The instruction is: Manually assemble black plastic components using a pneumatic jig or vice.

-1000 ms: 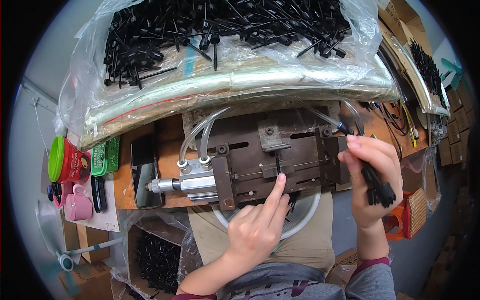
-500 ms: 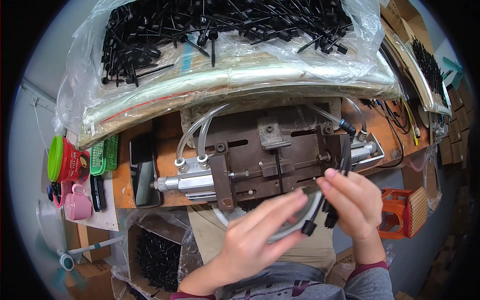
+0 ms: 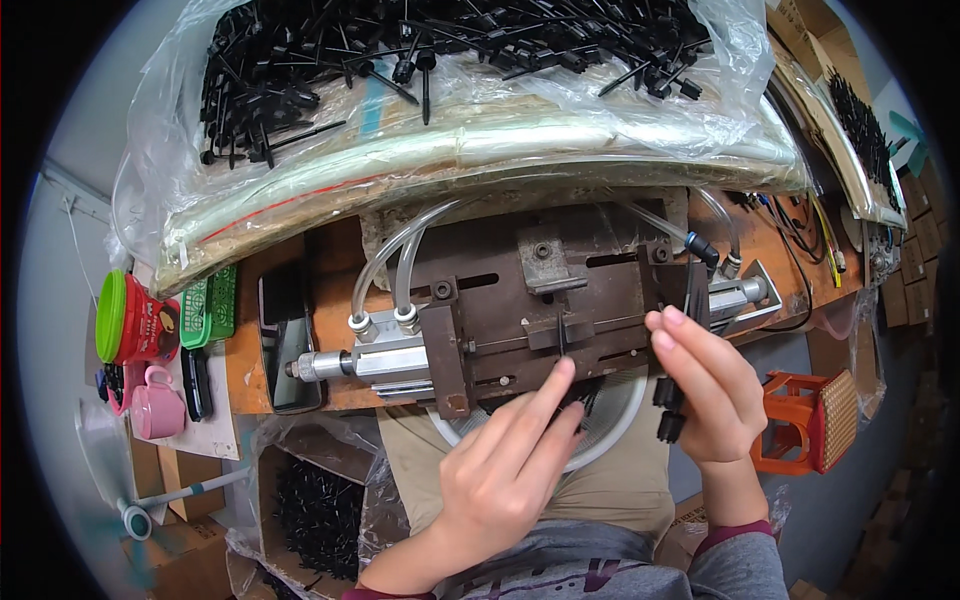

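My right hand (image 3: 712,390) pinches several black plastic stakes (image 3: 669,410) at the right of the brown metal fixture (image 3: 510,240). Their thick heads hang below the fingers and their thin stems point up. My left hand (image 3: 505,460) is in front of the fixture, index finger stretched out and the other fingers partly bent. That fingertip is at the lower end of a dark, thin piece (image 3: 562,332) in the fixture's middle block; whether they touch I cannot tell. No held thing shows in the left hand. A round, clear-rimmed basin (image 3: 632,420) sits under the fixture, partly hidden.
Black stakes heap in a plastic-lined tray (image 3: 460,150) behind the fixture. Silver air cylinders (image 3: 392,362) with clear hoses flank it. A phone (image 3: 292,350), green basket (image 3: 210,310) and pink mug (image 3: 157,408) are left. Below is a box of black parts (image 3: 315,520); an orange stool (image 3: 800,425) stands right.
My left hand has shifted, its index finger now pointing at the middle block. The stakes in my right hand have swung together and hang more upright.
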Demonstrator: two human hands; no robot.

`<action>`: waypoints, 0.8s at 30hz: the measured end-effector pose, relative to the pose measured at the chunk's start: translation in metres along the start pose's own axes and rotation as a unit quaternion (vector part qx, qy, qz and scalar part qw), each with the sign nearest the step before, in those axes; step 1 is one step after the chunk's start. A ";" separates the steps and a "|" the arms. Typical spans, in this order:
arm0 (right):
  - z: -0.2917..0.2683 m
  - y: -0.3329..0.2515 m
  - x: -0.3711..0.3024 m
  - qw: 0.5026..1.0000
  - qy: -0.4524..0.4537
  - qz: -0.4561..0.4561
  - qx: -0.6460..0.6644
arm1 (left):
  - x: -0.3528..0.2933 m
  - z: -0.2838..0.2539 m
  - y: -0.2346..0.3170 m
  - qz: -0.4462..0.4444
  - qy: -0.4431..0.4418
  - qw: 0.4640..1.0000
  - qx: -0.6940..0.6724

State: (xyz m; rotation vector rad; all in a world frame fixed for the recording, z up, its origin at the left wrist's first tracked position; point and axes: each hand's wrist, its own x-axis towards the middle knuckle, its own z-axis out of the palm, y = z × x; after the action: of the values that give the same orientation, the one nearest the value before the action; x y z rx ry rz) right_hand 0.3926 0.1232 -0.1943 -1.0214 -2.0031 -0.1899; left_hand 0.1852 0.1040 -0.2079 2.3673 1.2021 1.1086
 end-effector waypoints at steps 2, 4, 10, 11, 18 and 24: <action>0.000 -0.001 -0.003 1.000 0.009 0.011 -0.003 | -0.001 0.008 -0.006 0.024 -0.011 0.998 0.055; 0.000 -0.002 -0.004 1.000 0.008 0.007 -0.005 | 0.001 0.010 -0.007 0.037 -0.018 0.995 0.092; -0.009 -0.004 -0.012 1.000 0.011 -0.014 -0.005 | 0.013 0.009 -0.003 0.038 -0.048 0.988 0.145; -0.009 -0.004 -0.012 1.000 0.020 -0.020 -0.013 | 0.014 0.009 -0.002 0.040 -0.048 0.987 0.146; -0.012 -0.006 -0.015 0.998 0.005 -0.045 -0.040 | 0.015 0.002 -0.001 -0.007 -0.063 0.997 0.053; -0.002 -0.016 -0.011 0.995 -0.018 -0.096 -0.007 | 0.010 -0.006 0.012 -0.083 0.005 0.960 -0.269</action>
State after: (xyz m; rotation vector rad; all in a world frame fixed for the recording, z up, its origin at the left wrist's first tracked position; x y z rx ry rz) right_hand 0.3852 0.1054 -0.1973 -0.8448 -2.1354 -0.2914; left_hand 0.1910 0.1040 -0.1920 1.8197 0.9292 1.2054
